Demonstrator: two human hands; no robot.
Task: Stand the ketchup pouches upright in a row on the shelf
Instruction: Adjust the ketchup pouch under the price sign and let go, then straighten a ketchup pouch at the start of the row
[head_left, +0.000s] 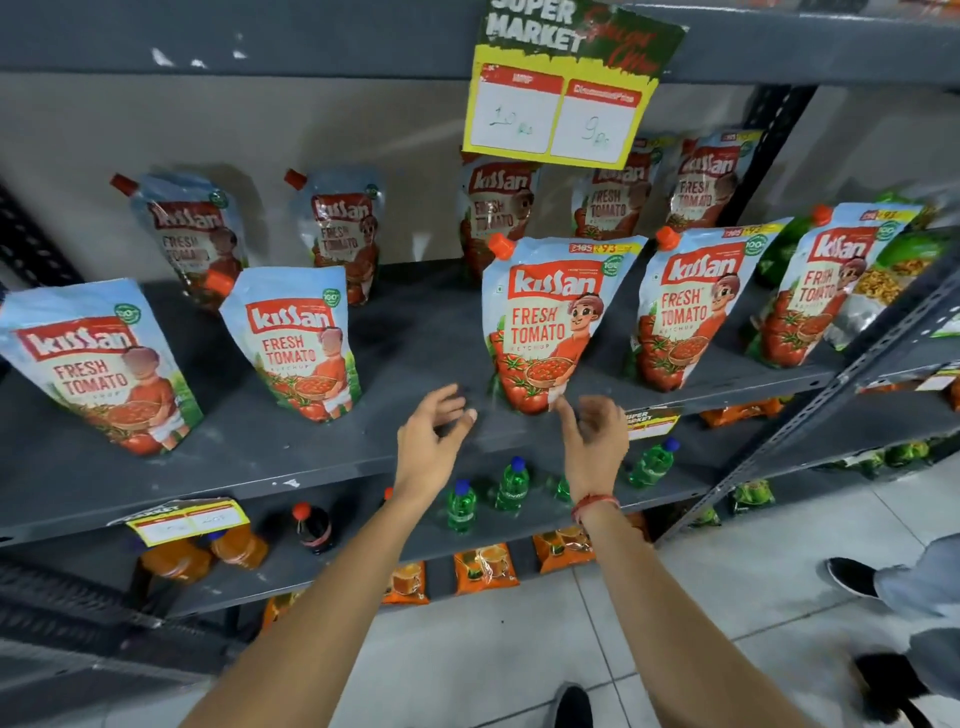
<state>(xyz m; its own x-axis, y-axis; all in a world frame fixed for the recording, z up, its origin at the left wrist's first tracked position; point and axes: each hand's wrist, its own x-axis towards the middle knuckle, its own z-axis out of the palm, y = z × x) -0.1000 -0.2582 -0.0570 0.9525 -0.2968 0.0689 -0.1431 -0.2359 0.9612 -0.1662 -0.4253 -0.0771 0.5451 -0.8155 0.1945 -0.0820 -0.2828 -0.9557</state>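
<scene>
Head view: ketchup pouches upright along shelf, front row gapped, back row behind. Left hand and right hand released, empty, just before the middle pouch. Mostly done; spacing left.

even indoor light, soft shadows behind pouches, motion blur left, wide-angle bending at edges

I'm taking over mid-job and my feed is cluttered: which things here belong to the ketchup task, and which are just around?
Part of the job:
- front-row ketchup pouches, all upright
- back-row ketchup pouches
- grey shelf
- left hand and right hand, both empty

Just around:
- price sign
- green bottles
- cola bottle
- orange packets
- green snack bags
</scene>
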